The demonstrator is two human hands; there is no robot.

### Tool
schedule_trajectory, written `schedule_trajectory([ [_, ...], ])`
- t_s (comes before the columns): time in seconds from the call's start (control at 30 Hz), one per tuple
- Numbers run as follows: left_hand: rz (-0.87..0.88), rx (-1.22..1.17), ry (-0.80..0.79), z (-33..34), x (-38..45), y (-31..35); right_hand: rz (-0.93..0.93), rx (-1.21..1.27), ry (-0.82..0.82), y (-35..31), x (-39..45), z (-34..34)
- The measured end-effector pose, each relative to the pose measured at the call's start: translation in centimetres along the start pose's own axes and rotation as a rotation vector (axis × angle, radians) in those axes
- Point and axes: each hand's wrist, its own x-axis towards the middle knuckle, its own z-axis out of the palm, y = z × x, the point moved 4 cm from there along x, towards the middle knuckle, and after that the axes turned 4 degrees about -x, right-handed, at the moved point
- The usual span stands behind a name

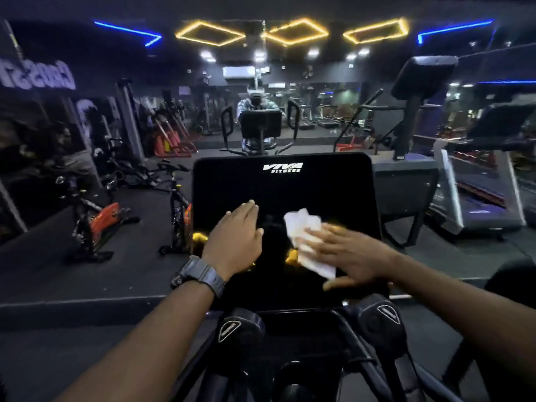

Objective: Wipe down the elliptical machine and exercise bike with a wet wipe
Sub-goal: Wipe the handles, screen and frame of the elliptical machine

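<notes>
The right hand (pixel 348 256) is pressing a crumpled white wet wipe (pixel 304 236) flat-fingered against the elliptical's black console screen (pixel 281 192), while the left hand (pixel 236 236) is resting beside it, fingers straight, steadying the panel. Keeping even pressure and overlapping passes toward the edges should avoid streaks; the exercise bikes (pixel 95 219) are waiting at left.

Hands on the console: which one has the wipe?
The right hand: its flat fingers press the white wet wipe against the console screen. The left hand, with the wristwatch, rests bare.

Glossy black console screen (pixel 282 192); crumpled white paper-like wet wipe (pixel 304 236).
</notes>
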Motion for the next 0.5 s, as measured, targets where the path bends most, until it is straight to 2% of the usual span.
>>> schedule_trajectory([
  [0.1, 0.016, -0.009, 0.006, -0.1, -0.3, -0.8, 0.338, 0.080, 0.071, 4.8, 4.0, -2.9],
  [0.13, 0.017, -0.007, 0.015, -0.2, -0.3, -0.9, 0.395, 0.088, 0.087, 5.0, 6.1, -3.8],
  [0.17, 0.018, -0.005, 0.031, -0.3, -0.4, -1.0, 0.379, 0.082, 0.105, 4.3, 8.4, -4.4],
  [0.27, 0.004, -0.013, 0.091, -0.7, -1.0, -1.6, 0.135, 0.044, 0.070, -0.5, 11.8, -4.4],
  [0.4, -0.017, 0.012, 0.083, -1.2, -2.6, -3.2, -0.199, -0.044, -0.002, -1.7, 7.2, -3.1],
  [0.43, -0.019, 0.017, 0.069, -1.2, -3.0, -3.7, -0.218, -0.063, -0.027, -0.4, 6.4, -2.8],
  [0.5, -0.022, 0.015, 0.063, -1.3, -3.4, -4.6, -0.117, -0.072, -0.023, 3.1, 6.9, -3.6],
])
